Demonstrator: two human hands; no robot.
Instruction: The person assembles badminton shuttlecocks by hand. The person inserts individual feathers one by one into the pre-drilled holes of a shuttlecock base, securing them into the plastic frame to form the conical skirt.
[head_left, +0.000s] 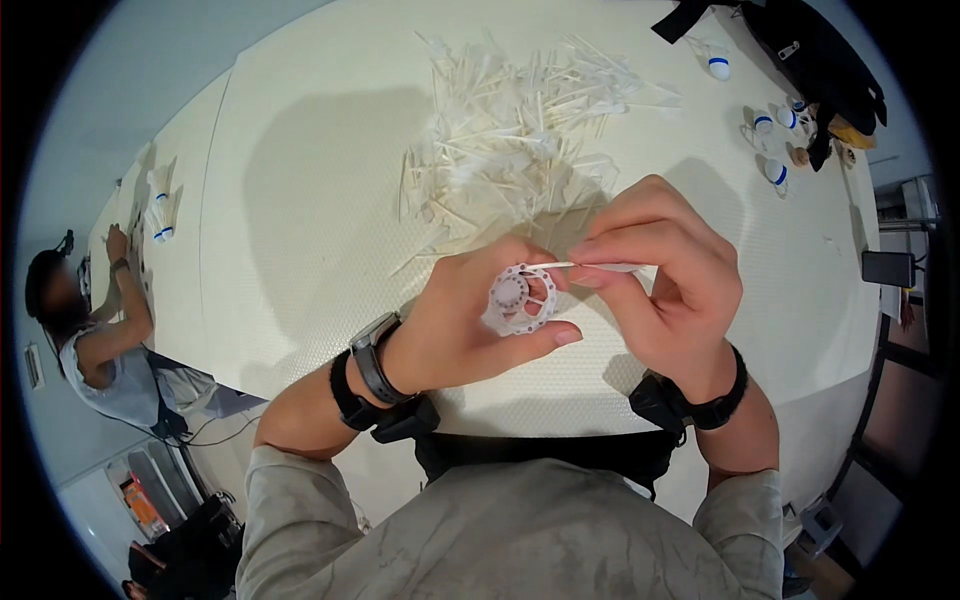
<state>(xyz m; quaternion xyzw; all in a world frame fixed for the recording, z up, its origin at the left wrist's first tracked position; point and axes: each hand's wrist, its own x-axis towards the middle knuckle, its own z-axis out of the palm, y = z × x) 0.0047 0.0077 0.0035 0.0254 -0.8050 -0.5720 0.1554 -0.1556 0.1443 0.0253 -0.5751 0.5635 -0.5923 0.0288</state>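
My left hand [452, 318] is wrapped round a small white openwork frame [548, 308], round like a shuttlecock skirt, with holes along its rim. Its ringed end faces up, and the rest is hidden by my fingers. Between the thumb and fingertips of my right hand [682, 275] is a white feather [612, 267]. The bare quill points left and its tip is at the frame's upper rim; whether it sits in a hole I cannot tell. Just beyond both hands lies a loose pile of white feathers [510, 130].
Several white shuttlecock pieces with blue bands [776, 173] lie at the far right beside a black bag [815, 60]. More shuttlecocks [160, 215] stand on the left side of the pale textured table [310, 250]. Another person [110, 340] works at the left edge.
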